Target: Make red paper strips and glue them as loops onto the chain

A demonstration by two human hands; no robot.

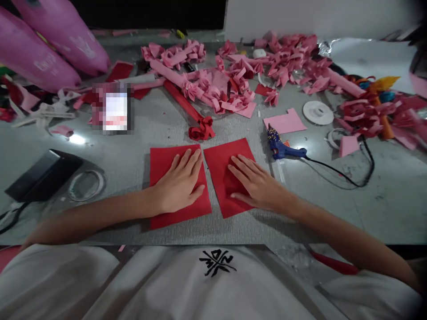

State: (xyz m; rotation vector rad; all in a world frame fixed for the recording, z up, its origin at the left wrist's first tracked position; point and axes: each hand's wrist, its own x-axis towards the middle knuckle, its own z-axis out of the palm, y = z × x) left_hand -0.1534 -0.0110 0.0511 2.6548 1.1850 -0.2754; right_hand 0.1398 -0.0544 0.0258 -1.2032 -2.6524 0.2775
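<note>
Two red paper sheets lie side by side on the table, with a narrow gap between them. My left hand point(182, 182) rests flat, fingers stretched out, on the left red sheet point(162, 162). On the right red sheet point(216, 162), my right hand point(256, 184) lies palm down with its fingers spread. Neither hand grips anything. Just beyond the gap is a red paper stem with a curled end point(202, 128). A blue hot glue gun point(283, 149) lies on its side to the right of my right hand, its cord trailing right.
Pink paper flowers and strips point(213, 80) are heaped along the back. Pink bottles point(43, 53) lie at the far left. A tape roll point(86, 185) and a black box point(43, 175) sit left. A white spool point(318, 112) and a pink paper piece point(285, 122) lie right.
</note>
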